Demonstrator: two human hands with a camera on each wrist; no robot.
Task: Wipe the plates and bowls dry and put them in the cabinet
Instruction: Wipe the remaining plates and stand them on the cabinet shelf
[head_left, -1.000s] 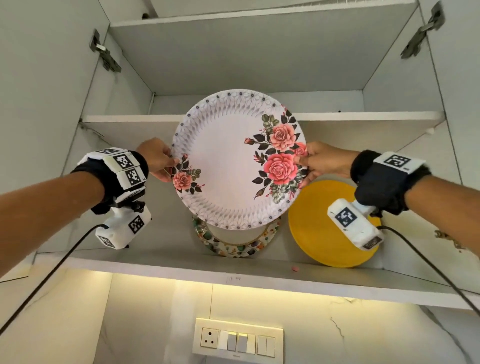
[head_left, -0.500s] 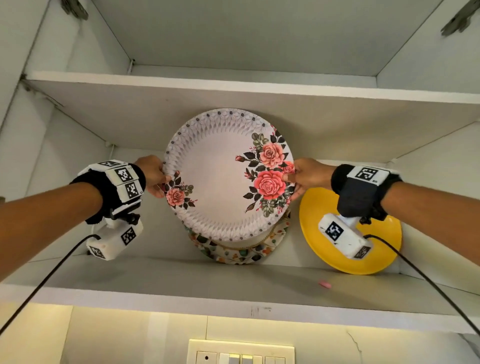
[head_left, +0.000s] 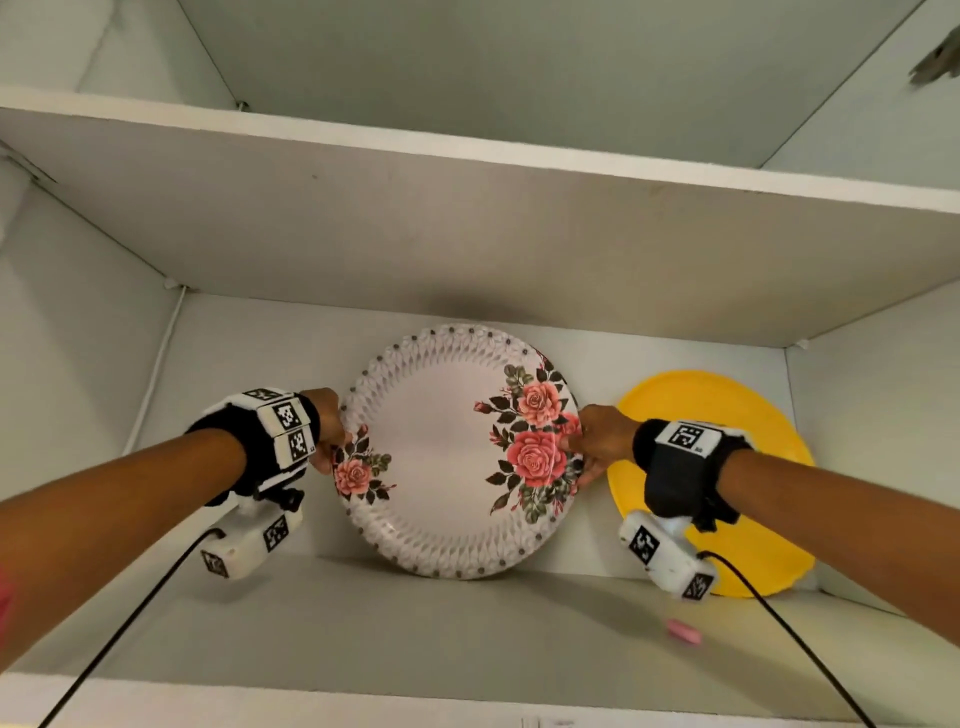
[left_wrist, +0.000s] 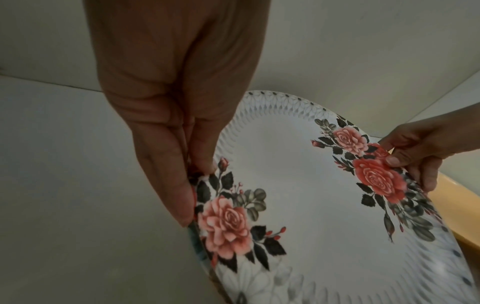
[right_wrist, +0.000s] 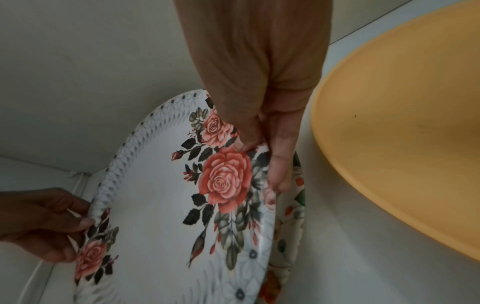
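— White cabinet (head_left: 467, 244) shelves are seen from below; what is being held inside?

— A rose plate (head_left: 447, 457) is held over the lower shelf (head_left: 415, 623), its face turned toward the camera. Its left rim is pinched by the left hand (head_left: 324, 431), thumb on the face and fingers (left_wrist: 166, 185) behind the edge. Its right rim is pinched by the right hand (head_left: 602, 441) in the same way, the thumb pressed beside the large rose.

— Is anything seen beneath it?

— In the right wrist view, a patterned plate (right_wrist: 293, 205) is seen just behind the rose plate's right edge. Whether the two touch cannot be told.

— And beside it?

— A yellow plate (head_left: 727, 415) is laid on the same shelf to the right, partly covered by the right wrist. A small pink object (head_left: 684, 632) is seen near the shelf's front edge.
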